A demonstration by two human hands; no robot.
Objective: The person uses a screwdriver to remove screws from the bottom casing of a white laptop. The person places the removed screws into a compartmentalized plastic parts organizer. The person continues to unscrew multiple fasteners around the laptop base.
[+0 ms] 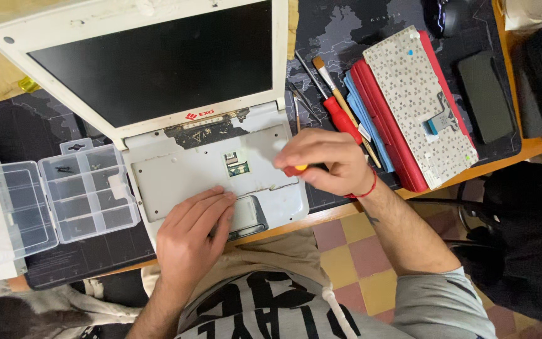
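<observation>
One open laptop (pixel 214 169) is lying mid-frame on the bench (pixel 346 210), under both your hands. Your left hand (pixel 192 235) is resting flat, fingers extended, beside its touchpad (pixel 249 215). Your right hand (pixel 327 161) is curling closed around one red-and-yellow screwdriver (pixel 296 167). One clear parts box (pixel 89 188) is sitting left.

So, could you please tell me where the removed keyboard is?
The keyboard lies face down at upper right, atop a red case, right of the laptop.
</observation>
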